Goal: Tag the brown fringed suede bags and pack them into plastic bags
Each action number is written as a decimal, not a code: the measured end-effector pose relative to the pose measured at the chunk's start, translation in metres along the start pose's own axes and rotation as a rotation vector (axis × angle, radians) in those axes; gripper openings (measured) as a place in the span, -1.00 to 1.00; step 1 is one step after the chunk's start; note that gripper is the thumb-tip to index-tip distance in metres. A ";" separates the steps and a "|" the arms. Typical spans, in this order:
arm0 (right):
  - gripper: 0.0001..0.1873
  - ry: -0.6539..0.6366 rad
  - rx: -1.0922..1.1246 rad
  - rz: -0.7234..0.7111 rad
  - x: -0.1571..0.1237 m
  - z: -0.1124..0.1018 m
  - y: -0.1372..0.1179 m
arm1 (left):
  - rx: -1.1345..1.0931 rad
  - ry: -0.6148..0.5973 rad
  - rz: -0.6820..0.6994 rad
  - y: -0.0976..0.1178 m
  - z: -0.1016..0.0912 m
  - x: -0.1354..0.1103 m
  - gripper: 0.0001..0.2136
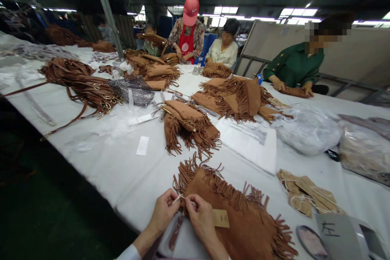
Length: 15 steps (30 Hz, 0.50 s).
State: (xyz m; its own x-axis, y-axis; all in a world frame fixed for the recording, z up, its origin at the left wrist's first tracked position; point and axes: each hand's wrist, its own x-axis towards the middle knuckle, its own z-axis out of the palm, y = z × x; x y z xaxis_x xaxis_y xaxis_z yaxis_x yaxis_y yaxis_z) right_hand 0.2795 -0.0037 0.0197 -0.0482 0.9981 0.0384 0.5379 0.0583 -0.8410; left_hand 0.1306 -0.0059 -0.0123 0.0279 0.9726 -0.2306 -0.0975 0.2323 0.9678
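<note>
A brown fringed suede bag (234,227) lies flat on the white table right in front of me. My left hand (166,207) pinches a thin white string (178,198) at the bag's upper left corner. Close beside it, my right hand (199,213) is also closed in a pinch at the same string. A tan cardboard hang tag (221,218) rests on the bag, just right of my right hand. Below my hands a brown strip in clear wrapping (176,233) hangs by the corner.
Several fringed bags (191,120) are piled farther up the table. Loose hang tags (307,191) with white strings lie at right, near a grey device (344,235). Brown straps with metal clips (88,89) are heaped at left. Co-workers (189,32) work along the far side.
</note>
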 end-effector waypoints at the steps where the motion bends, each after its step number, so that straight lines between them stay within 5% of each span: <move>1: -0.71 0.003 -0.024 -0.017 0.000 0.001 -0.001 | 0.002 -0.002 0.011 0.000 0.000 -0.001 -0.70; 8: -0.76 0.013 -0.016 -0.055 0.005 0.005 -0.002 | 0.006 -0.006 0.065 0.003 0.001 -0.005 -0.67; 15: -0.80 -0.047 0.003 -0.043 0.009 0.007 0.002 | -0.042 0.096 -0.086 0.005 0.009 0.007 -0.64</move>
State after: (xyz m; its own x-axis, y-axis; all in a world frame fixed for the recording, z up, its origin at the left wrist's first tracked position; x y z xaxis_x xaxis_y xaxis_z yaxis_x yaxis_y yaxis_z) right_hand 0.2740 0.0052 0.0147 -0.1109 0.9926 0.0493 0.5319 0.1012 -0.8407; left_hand 0.1391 0.0017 -0.0087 -0.0568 0.9448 -0.3227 -0.1409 0.3124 0.9394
